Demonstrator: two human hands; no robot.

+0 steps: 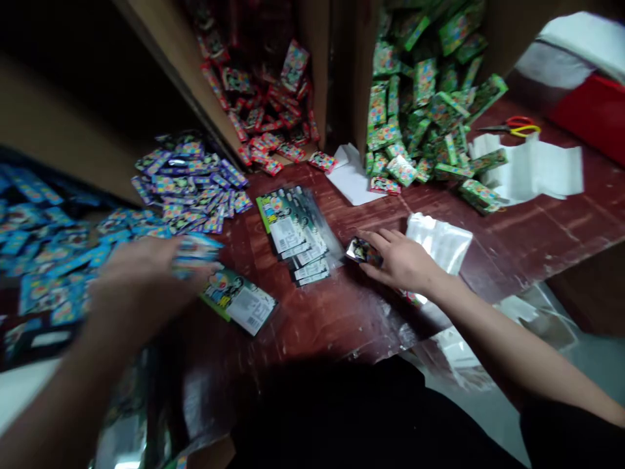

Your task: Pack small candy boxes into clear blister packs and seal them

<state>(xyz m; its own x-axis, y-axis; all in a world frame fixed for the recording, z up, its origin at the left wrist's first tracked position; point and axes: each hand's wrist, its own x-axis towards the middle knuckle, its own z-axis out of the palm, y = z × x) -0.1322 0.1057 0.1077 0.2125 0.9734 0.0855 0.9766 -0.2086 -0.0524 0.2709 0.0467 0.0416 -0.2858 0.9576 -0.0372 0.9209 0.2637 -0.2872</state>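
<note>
My left hand (141,286), blurred by motion, is closed on a small stack of blue packets (198,251) at the left. Just below them lies a green-and-black printed card (244,303) with a white label. My right hand (407,260) rests low over the table at right of centre, its fingers closed round a small, shiny dark packet (361,251). Part of a red, colourful packet (413,297) shows under that wrist. Between the hands, several overlapping printed cards in clear sleeves (297,234) lie fanned out.
Loose blue packets (53,254) and purple packets (195,182) are heaped at left. Boxes behind spill red packets (273,111) and green packets (424,117). Clear plastic bags (439,241), white paper (547,166) and scissors (520,126) lie at right on the reddish-brown table (312,326).
</note>
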